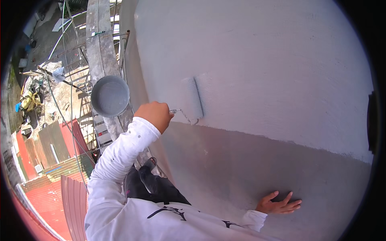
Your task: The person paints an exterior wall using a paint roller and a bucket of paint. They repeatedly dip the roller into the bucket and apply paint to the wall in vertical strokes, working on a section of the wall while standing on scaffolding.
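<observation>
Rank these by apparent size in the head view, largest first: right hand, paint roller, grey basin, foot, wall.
1. Wall
2. Grey basin
3. Paint roller and right hand: too alike to rank
4. Foot, which also looks farther from the camera

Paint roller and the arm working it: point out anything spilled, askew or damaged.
Only stains stand out: dark specks mark the white left sleeve, probably splashes, and the paint roller has a crusted-looking wire frame.
</observation>
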The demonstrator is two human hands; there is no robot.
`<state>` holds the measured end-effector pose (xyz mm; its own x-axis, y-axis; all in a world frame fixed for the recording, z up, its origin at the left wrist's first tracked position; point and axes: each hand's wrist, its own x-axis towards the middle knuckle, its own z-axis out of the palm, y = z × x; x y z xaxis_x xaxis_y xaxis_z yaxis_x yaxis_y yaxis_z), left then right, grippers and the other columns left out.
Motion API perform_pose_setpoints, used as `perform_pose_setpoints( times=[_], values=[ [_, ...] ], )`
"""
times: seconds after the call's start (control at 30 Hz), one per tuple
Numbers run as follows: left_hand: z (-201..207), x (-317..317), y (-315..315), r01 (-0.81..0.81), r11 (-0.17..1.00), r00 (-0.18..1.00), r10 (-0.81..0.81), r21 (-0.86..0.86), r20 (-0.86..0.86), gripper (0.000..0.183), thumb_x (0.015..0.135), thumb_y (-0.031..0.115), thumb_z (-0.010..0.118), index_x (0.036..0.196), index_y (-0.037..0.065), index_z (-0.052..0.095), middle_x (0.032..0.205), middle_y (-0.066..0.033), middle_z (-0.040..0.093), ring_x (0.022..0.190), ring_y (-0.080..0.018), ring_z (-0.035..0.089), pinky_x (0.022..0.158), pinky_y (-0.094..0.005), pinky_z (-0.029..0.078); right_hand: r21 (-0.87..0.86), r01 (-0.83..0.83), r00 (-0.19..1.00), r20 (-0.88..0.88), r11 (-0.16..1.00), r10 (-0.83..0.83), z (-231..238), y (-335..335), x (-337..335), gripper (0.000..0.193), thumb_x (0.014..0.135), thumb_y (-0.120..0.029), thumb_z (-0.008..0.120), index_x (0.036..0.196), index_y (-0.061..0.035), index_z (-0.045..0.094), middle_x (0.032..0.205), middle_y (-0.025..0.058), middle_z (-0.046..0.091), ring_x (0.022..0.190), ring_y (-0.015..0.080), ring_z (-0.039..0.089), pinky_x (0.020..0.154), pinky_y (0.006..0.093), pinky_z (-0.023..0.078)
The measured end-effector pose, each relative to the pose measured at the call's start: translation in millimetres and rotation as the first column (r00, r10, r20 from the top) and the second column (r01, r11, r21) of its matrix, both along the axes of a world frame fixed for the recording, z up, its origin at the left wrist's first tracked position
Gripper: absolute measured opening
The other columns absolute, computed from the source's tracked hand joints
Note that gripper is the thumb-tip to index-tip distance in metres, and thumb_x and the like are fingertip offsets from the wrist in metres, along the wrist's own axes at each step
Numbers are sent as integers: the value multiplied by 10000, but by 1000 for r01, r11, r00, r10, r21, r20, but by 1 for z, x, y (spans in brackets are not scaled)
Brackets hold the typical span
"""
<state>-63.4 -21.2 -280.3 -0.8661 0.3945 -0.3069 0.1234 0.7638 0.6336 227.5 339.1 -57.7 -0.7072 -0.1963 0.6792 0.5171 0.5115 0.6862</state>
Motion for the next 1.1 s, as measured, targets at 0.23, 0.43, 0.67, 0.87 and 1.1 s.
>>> perform_pose_setpoints(
  times=[0.23,0.43,0.67,0.87,1.1],
  values=[
    [99,5,-22,61,983,995,-47,174,-86,374,1011,362,630,859,46,762,678,-195,665,678,-414,676,642,-499,540,-21,16,1000,-2,1000,-16,1,10,6,513,1050,-432,504,1451,-115,531,1674,249,281,1575,463,185,1232,648,140],
    [155,7,-28,33,938,992,11,346,-123,367,1026,366,617,869,66,758,647,-182,639,647,-417,651,610,-498,517,-88,-16,1000,-14,996,15,10,3,4,511,1026,-392,543,1462,-126,540,1688,223,271,1580,456,174,1225,665,137],
    [129,0,-27,20,969,992,12,248,-127,380,1008,375,638,835,58,755,647,-189,636,652,-430,643,617,-506,514,-109,7,1000,-17,994,-8,6,5,9,500,1021,-404,545,1436,-125,554,1672,262,281,1576,486,161,1236,656,107],
    [137,-4,-27,42,972,987,-5,231,-159,291,967,319,708,904,43,778,670,-222,638,640,-420,646,589,-465,489,-132,7,999,-33,991,-11,11,13,11,472,1011,-402,544,1431,-186,556,1666,266,293,1560,518,183,1229,667,109],
    [215,-3,-23,63,885,985,18,461,-170,300,1002,282,695,956,-8,759,593,-157,585,517,-264,540,554,-378,454,-154,16,999,-43,988,-23,15,15,19,457,983,-390,559,1388,-179,584,1653,267,319,1552,521,209,1241,653,117]
  ],
)
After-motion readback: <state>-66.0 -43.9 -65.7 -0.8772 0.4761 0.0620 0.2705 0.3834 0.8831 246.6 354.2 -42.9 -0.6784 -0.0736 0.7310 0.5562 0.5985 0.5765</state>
